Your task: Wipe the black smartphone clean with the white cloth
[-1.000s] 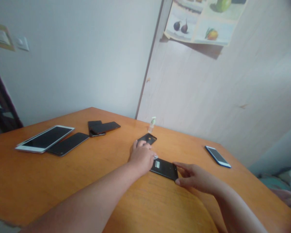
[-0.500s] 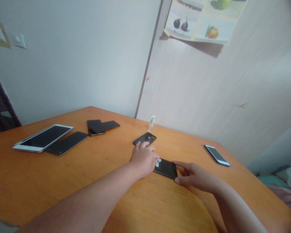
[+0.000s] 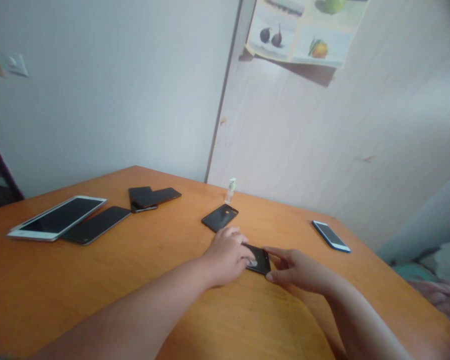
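A black phone (image 3: 261, 259) lies flat on the table, its left part covered by my left hand (image 3: 227, 254). Under the fingertips of that hand a small white wipe (image 3: 252, 262) is pressed against the phone's surface; whether it is cloth or tissue I cannot tell. My right hand (image 3: 294, 269) grips the phone's right end, thumb on the near edge and fingers on the far edge. Just beyond my left hand is an empty black phone case (image 3: 219, 218). A small clear pump bottle (image 3: 230, 191) stands upright behind the case.
On the left of the wooden table (image 3: 146, 290) lie a white tablet (image 3: 60, 218), a dark phone (image 3: 97, 225) partly beside it, and a pile of dark phones (image 3: 157, 196). A blue-edged phone (image 3: 330, 236) lies near the right edge. Walls stand behind the table.
My left hand has slid the wipe to the right across the phone and come off the case's near edge. My right hand keeps its grip. The view has shifted slightly.
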Motion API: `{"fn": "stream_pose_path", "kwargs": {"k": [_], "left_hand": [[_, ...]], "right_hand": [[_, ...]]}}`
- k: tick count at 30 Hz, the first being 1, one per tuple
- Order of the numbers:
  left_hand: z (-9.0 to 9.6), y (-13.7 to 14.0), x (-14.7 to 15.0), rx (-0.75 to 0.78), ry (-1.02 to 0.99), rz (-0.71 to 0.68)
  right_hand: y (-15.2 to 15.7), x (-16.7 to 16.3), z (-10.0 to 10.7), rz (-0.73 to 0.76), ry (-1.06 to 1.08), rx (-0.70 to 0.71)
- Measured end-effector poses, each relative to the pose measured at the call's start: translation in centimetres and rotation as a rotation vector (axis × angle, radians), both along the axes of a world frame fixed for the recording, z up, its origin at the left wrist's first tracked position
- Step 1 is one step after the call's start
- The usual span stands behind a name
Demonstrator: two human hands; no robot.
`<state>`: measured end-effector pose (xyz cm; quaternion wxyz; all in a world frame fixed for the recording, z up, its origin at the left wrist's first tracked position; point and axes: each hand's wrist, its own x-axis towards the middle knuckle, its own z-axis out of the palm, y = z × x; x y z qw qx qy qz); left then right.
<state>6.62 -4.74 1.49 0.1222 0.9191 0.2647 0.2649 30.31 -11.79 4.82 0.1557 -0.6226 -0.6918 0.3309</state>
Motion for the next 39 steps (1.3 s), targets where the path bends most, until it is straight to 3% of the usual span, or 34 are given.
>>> {"fn": "stream_pose_path", "kwargs": {"k": [4, 11, 13, 17, 19, 25, 31, 39], "left_hand": [[0.3, -0.5, 0.0, 0.016, 0.015, -0.048], [-0.4, 2.7, -1.4, 0.009, -0.006, 0.286], [-0.5, 2.2, -1.0, 0.024, -0.007, 0.264], [-0.4, 0.0, 0.3, 0.054, 0.032, 0.054], [-0.3, -0.3, 0.4, 0.042, 0.05, 0.017], [-0.1, 1.7, -1.0, -0.029, 0.078, 0.291], [0.2, 0.7, -0.7, 0.019, 0.071, 0.111], [0.7, 3.0, -2.9, -0.004, 0.101, 0.364]], "right_hand": [[-0.1, -0.2, 0.1, 0.01, 0.021, 0.001], [-0.2, -0.6, 0.7, 0.033, 0.031, 0.028], [-0.2, -0.6, 0.6, 0.026, 0.028, 0.029], [-0.1, -0.3, 0.0, -0.046, -0.005, 0.02], [-0.1, -0.2, -0.1, -0.063, -0.015, 0.013], [-0.1, -0.2, -0.1, -0.013, -0.002, 0.016], [0.0, 0.1, -0.3, -0.027, -0.04, 0.044], [-0.2, -0.9, 0.7, -0.004, -0.043, 0.037]]}}
